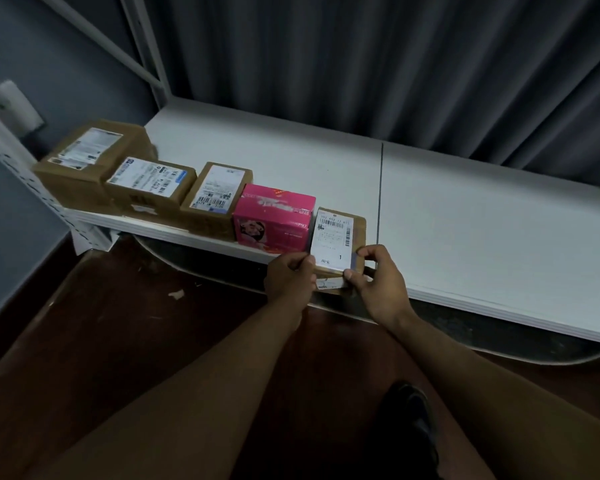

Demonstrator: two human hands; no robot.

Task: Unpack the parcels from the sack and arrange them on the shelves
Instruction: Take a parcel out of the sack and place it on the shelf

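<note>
A small brown cardboard parcel (333,237) with a white barcode label lies at the front edge of the white shelf (465,220), right of a pink box (274,216). My left hand (288,280) pinches its near left corner. My right hand (378,282) pinches its near right corner, thumb on the front and forefinger on top. Three more brown labelled parcels (219,195) (149,185) (87,161) stand in a row to the left of the pink box. No sack is in view.
A grey curtain (395,64) hangs behind the shelf. White shelf uprights (146,46) rise at the back left and a perforated post (21,161) stands at the left. Dark wooden floor (118,306) lies below, with a black shoe (409,427) near the bottom.
</note>
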